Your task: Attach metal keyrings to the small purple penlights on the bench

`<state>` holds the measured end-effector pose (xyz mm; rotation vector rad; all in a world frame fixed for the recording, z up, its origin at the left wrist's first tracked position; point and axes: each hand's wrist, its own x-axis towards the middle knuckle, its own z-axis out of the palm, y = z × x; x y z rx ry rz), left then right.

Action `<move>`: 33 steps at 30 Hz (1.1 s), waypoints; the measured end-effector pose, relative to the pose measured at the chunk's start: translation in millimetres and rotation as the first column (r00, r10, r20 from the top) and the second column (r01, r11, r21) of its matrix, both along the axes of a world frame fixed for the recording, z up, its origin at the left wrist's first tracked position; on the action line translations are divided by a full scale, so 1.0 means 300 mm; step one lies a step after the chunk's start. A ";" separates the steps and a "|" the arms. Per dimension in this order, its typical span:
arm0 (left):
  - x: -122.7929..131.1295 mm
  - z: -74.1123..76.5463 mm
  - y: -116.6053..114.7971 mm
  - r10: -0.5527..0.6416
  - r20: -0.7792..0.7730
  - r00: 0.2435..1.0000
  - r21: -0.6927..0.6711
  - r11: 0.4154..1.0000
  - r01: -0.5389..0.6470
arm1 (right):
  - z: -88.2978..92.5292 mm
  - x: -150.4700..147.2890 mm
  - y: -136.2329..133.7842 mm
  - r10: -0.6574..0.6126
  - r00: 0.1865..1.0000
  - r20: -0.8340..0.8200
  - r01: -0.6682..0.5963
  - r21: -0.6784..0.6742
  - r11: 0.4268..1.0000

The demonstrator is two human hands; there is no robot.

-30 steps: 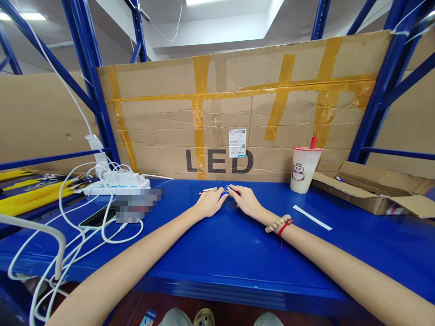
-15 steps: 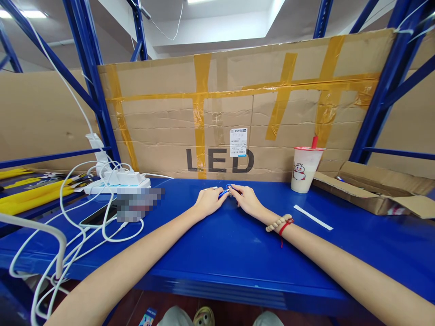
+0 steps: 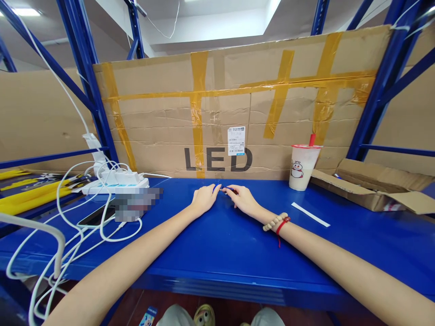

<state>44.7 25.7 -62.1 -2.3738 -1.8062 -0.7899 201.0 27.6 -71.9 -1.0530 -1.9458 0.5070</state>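
Note:
My left hand point(image 3: 203, 199) rests over the blue table, fingers pressed together, with a small blue piece point(image 3: 215, 187) showing at the fingertips. Just to its right, my right hand point(image 3: 245, 200) pinches a small, thin, dark-blue object point(image 3: 227, 188) with a shiny bit below it. The two sets of fingertips almost meet, and a thin dark part lies between them. Fingers cover most of these pieces, so their kind is unclear. A beaded bracelet point(image 3: 274, 222) and a red cord circle my right wrist.
Right of my hands lie a white strip point(image 3: 310, 214), a drink cup point(image 3: 302, 168) with a red straw, and an open cardboard box point(image 3: 356, 192). At left are a power strip point(image 3: 129, 182), tangled white cables point(image 3: 103, 238) and a phone point(image 3: 97, 216). A cardboard panel point(image 3: 163, 117) closes the back.
My left hand has turned, its fingers now pointing more away from me. The blue stick seen slanting between my hands before is now mostly hidden. The view has shifted slightly.

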 end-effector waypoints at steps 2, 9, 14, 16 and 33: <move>-0.003 0.001 0.003 0.025 0.053 0.998 -0.024 0.999 -0.023 | 0.003 0.004 0.001 -0.028 0.999 -0.024 0.029 0.039 0.999; -0.010 0.000 0.016 0.085 0.231 0.969 0.014 0.996 -0.090 | 0.010 0.037 0.022 -0.129 0.990 -0.064 0.127 -0.023 0.992; -0.018 -0.009 0.034 0.063 0.308 0.949 0.058 0.995 -0.085 | 0.006 0.037 0.037 -0.037 0.986 -0.165 0.020 -0.102 0.995; -0.016 -0.011 0.034 -0.069 0.323 0.944 0.086 0.995 0.044 | 0.005 0.031 0.040 0.042 0.972 -0.232 -0.074 -0.134 0.988; -0.006 -0.011 0.016 -0.354 0.332 0.874 0.114 0.935 0.336 | 0.006 0.029 0.029 0.221 0.947 -0.233 -0.255 -0.127 0.958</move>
